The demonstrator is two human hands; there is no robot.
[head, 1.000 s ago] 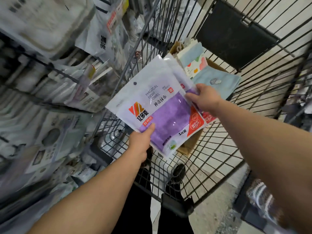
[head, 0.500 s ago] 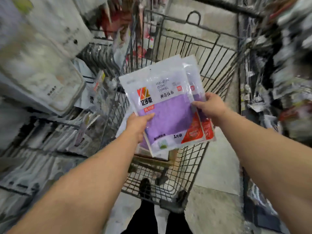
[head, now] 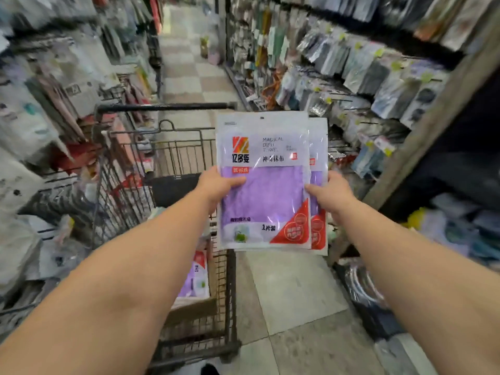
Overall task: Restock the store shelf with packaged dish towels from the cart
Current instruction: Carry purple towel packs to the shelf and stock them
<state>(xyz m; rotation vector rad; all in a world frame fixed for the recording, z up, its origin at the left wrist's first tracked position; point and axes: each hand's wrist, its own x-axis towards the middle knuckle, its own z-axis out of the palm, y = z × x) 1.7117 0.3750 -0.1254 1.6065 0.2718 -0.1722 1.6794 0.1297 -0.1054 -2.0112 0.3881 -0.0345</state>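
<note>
I hold two stacked packs of purple dish towels [head: 266,185] upright in front of me, over the right side of the wire cart [head: 173,163]. My left hand [head: 216,185] grips their left edge, thumb across the front pack. My right hand [head: 331,194] grips their right edge, where the second pack [head: 319,147] sticks out behind the first. More purple packs [head: 196,277] lie in a cardboard box inside the cart. The store shelf [head: 359,77] with hanging packaged goods runs along the right.
The aisle's tiled floor [head: 292,288] stretches ahead between two walls of hanging goods. Shelves on the left [head: 40,104] crowd close to the cart. A wooden shelf post [head: 438,112] slants at right, with bagged items [head: 365,293] on the floor below.
The view swung up and right from the cart toward the aisle. Both hands carried the two packs up and to the right, now upright and beside the right-hand shelf.
</note>
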